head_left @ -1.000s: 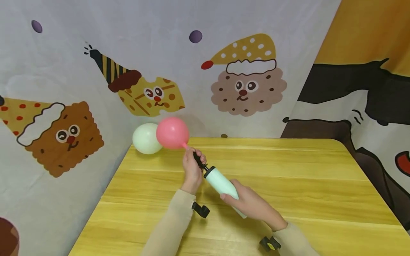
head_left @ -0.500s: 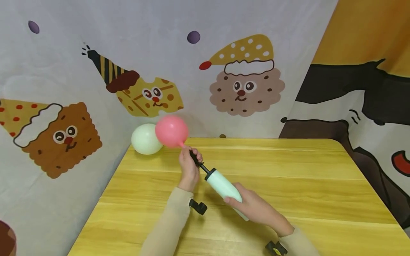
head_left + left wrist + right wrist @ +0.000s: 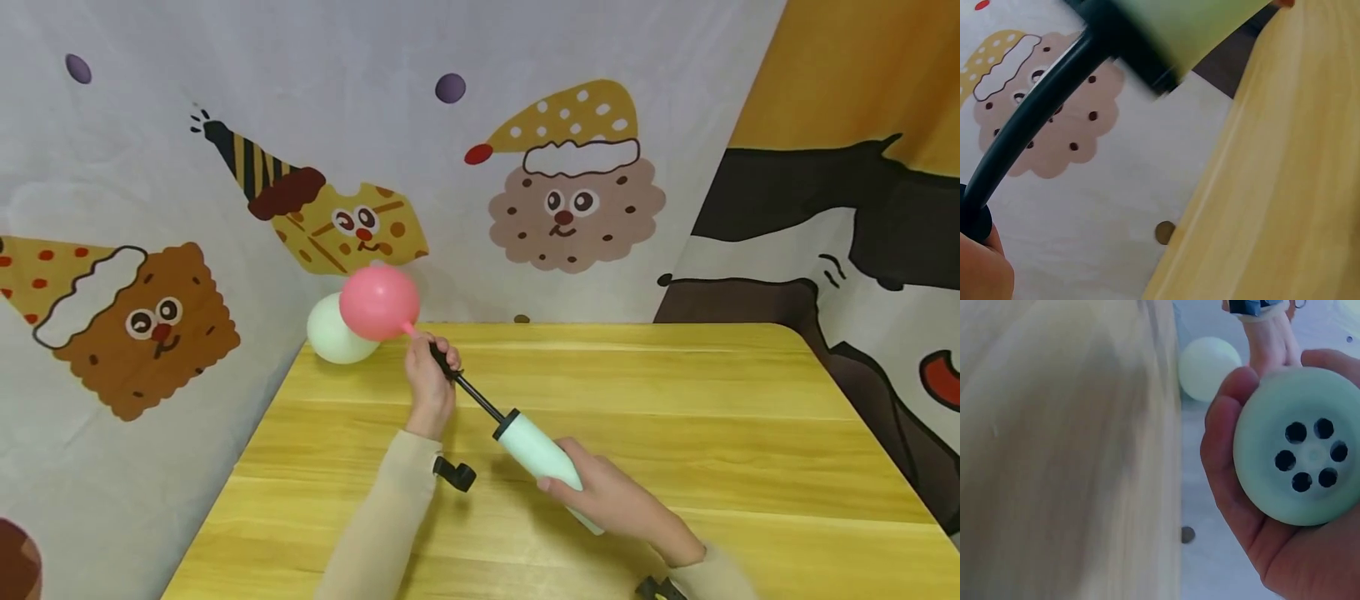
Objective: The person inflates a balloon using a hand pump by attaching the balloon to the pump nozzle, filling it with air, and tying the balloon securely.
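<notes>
A hand-held balloon pump [image 3: 542, 450] with a mint-green barrel and a black rod is held slantwise above the table between both hands. My right hand [image 3: 611, 496] grips the barrel; its end with several round holes faces the right wrist view. At the pump's black handle end, my left hand [image 3: 429, 375] holds on, fingers curled round it. A round pink balloon [image 3: 379, 302] sticks out beyond that hand, its neck [image 3: 408, 329] running down to the fingers. How the neck sits on the nozzle is hidden by the left hand.
A pale green balloon [image 3: 339, 332] lies at the table's far left corner, partly behind the pink one. The wooden table [image 3: 712, 417] stretches to the right. A cloth backdrop with printed cartoon snacks [image 3: 577, 212] hangs right behind the table.
The hands have moved apart, the left one up and left with the pink balloon, the right one down and right. More of the pump's black rod now shows outside the barrel.
</notes>
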`<state>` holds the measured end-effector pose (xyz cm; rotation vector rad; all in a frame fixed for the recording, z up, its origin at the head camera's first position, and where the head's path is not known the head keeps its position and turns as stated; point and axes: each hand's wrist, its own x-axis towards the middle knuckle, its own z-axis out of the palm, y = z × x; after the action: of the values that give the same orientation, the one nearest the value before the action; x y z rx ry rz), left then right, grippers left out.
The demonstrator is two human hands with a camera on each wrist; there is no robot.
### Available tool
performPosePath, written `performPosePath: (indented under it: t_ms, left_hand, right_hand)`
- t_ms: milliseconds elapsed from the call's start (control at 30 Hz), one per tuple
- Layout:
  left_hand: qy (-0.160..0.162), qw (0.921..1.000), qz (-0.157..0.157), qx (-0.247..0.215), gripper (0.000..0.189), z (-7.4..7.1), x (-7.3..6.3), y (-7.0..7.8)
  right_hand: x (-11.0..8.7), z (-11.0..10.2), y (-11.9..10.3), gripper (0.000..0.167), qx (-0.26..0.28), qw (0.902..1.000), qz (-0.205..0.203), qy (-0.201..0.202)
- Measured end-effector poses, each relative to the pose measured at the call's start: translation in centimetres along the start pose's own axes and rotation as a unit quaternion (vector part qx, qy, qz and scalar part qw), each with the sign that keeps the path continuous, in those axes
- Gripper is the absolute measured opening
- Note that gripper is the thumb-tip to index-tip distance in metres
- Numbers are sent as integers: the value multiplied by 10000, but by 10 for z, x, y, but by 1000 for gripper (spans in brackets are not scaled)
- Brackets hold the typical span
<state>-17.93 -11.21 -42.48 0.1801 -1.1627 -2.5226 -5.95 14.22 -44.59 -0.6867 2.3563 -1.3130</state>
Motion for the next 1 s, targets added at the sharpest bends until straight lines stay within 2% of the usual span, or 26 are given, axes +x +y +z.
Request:
performPosePath:
  t_ms: [167,367,500,733,833,1000]
  left_hand:
    - [-134,9996,-173,174,29,1,-12,-12]
    - [-324,9983,-351,337,30,4,-27,-25]
    - [-350,9976,-430,425,32,4,-31,-29]
    - [-167,9989,-278,349,33,3,-18,-21]
    - [-43,9997,-179,164,34,2,-9,-10]
    - [219,9994,82,-244,33,-4,8,12]
  right_hand:
    - [12,10,-4,62,15,9997,145,198]
    - [30,13,-8,63,-43,9993,136,346]
    - [36,13,-9,63,-12,9992,117,373]
    - [34,11,-15,63,216,9990,204,327]
    - [25,4,-19,60,128,9994,241,232]
    - [3,-13,-16,54,47,9999,47,-126]
